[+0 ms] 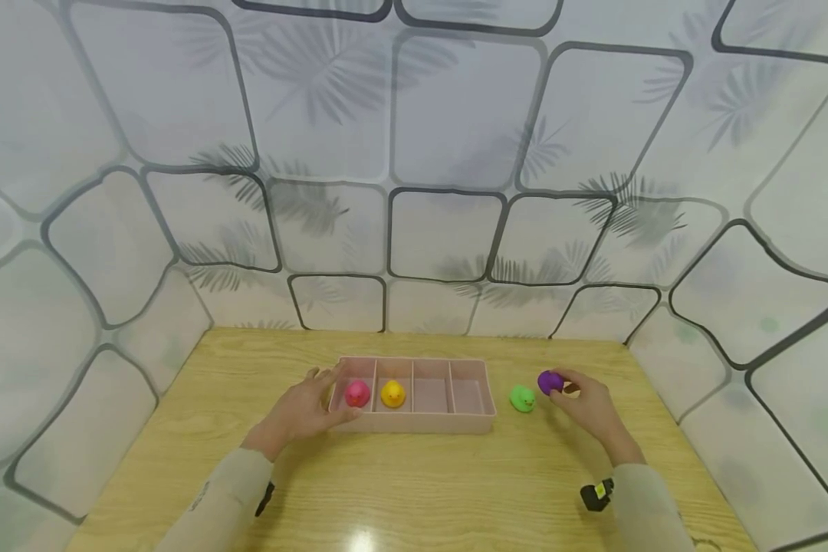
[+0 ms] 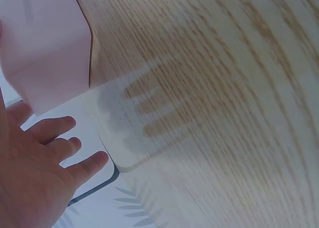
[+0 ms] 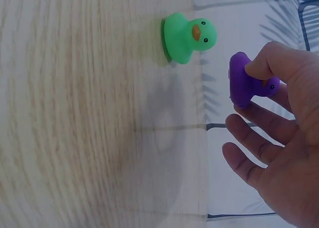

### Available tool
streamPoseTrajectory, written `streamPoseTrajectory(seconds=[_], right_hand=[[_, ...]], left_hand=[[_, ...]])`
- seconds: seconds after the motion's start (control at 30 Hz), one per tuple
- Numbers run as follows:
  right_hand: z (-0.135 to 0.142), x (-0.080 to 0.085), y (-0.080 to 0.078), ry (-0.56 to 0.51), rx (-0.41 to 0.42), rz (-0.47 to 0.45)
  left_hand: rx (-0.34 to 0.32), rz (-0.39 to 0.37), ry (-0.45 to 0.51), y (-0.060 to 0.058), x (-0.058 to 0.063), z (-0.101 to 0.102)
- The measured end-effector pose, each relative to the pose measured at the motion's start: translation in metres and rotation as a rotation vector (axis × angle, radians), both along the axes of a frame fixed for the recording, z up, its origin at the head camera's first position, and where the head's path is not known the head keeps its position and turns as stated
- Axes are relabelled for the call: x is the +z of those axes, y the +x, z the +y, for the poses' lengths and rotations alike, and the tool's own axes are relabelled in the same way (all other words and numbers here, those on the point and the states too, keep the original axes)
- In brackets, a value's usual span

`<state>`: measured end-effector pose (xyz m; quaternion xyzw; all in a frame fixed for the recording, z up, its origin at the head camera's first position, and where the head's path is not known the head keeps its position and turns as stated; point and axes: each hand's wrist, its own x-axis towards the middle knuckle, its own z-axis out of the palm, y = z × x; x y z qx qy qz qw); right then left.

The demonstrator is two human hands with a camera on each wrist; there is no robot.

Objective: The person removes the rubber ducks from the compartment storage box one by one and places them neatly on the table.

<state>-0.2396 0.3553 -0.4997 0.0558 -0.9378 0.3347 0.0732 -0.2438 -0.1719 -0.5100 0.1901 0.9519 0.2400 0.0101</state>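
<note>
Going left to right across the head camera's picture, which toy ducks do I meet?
Pink duck in the tray's leftmost compartment → yellow duck in the next compartment → green duck on the table → purple duck in the right hand.

Both sleeves (image 1: 645, 502) are pale, the left with dark markings (image 1: 198, 496); a black wrist device (image 1: 595, 498) bears a yellow patch (image 1: 601, 490).

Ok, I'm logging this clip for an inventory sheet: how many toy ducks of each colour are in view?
Pink duck: 1
Yellow duck: 1
Green duck: 1
Purple duck: 1
Total: 4
</note>
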Motion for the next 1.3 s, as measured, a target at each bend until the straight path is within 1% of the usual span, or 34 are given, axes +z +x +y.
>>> streamPoseTrajectory(seconds=[0.27, 0.53, 0.73, 1.0, 1.3], right_hand=[[0.004, -0.005, 0.002, -0.005, -0.011, -0.054], [0.01, -0.018, 0.0, -0.002, -0.031, -0.125], [0.011, -0.027, -0.001, 0.0, -0.043, -0.128], [0.011, -0.029, -0.001, -0.008, -0.032, -0.129], [0.012, -0.032, 0.0, -0.012, -0.033, -0.124]], left_hand=[[-0.005, -0.008, 0.006, 0.0, 0.0, -0.001], [-0.005, -0.006, 0.008, 0.0, -0.001, -0.001], [-0.006, -0.01, 0.009, -0.001, -0.002, 0.0], [0.004, -0.022, 0.005, -0.001, -0.001, 0.0], [-0.001, -0.001, -0.003, -0.001, 0.0, 0.0]])
